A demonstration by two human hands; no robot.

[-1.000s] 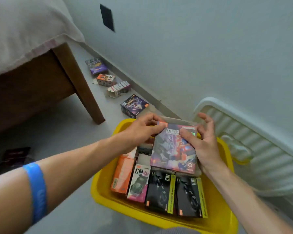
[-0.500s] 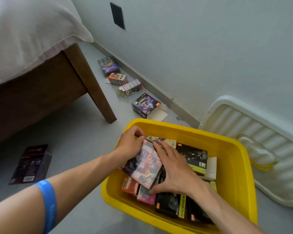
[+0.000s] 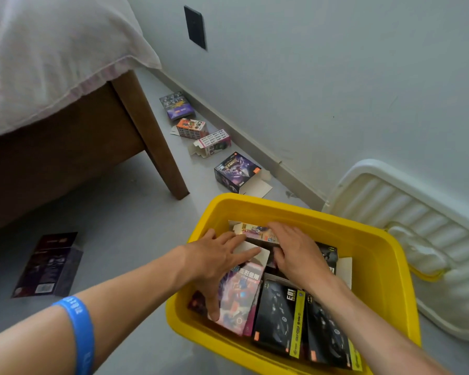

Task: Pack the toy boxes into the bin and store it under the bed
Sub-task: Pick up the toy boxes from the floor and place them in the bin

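1. You are in the packing step: both your hands are down inside the yellow plastic bin [image 3: 385, 255], settling boxes into place.
2. Your left hand [image 3: 214, 263] lies flat with fingers spread over the pink-and-purple robot toy box [image 3: 238, 299], pressing on it without curling round it; the thumb reaches down toward the box's near corner.
3. Your right hand [image 3: 295, 255] rests palm-down, fingers straight, on a small pale box with an open flap [image 3: 251, 230] at the far side of the bin. It grips nothing that you can make out.
4. Two black car boxes with yellow side strips [image 3: 279, 315] stand packed just beside the robot box, under your right forearm.
5. The bin sits on the grey floor near the wooden bed leg [image 3: 152, 136], with the white ribbed lid [image 3: 406, 212] leaning against the wall just to its right.
6. Four boxes are still out along the skirting: a dark purple box with an open flap [image 3: 236, 171] nearest the bin, then a pink-and-white box [image 3: 213, 142], an orange box [image 3: 191, 128] and a purple flat box [image 3: 176, 105] farthest off. A dark flat pack [image 3: 48, 266] lies well apart to your left.
7. Your next move likely calls for lifting a hand out and reaching for the nearest dark purple box; close its flap so it stacks flat.
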